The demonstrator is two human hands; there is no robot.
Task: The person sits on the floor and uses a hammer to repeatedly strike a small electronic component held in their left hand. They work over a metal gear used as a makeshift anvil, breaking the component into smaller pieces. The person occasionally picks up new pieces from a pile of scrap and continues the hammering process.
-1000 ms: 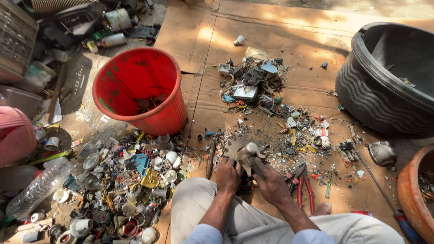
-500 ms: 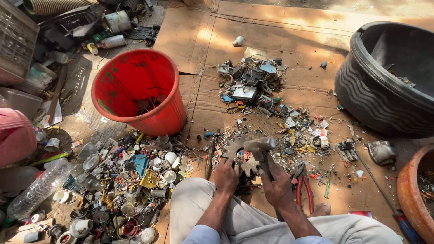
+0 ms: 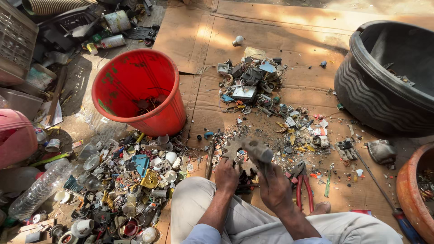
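I sit on cardboard (image 3: 289, 27) with my knees in view. My right hand (image 3: 275, 190) grips the handle of a hammer, and its grey head (image 3: 258, 150) is blurred just above a gear-shaped metal piece (image 3: 231, 149). Resting at the gear's near edge is my left hand (image 3: 227, 174), fingers closed on a small part there that I cannot make out. Small broken bits of plastic and metal lie scattered around the gear.
A red bucket (image 3: 140, 90) stands to the left and a black ribbed tub (image 3: 384, 86) at the right. A brown pot (image 3: 413, 194) sits at the right edge. Red-handled pliers (image 3: 302, 183) lie by my right hand. Scrap heaps (image 3: 122, 194) and electronics (image 3: 251, 83) lie around.
The hammer head has shifted slightly to the right above the gear and is now blurred by motion. My left hand has stayed at the gear.
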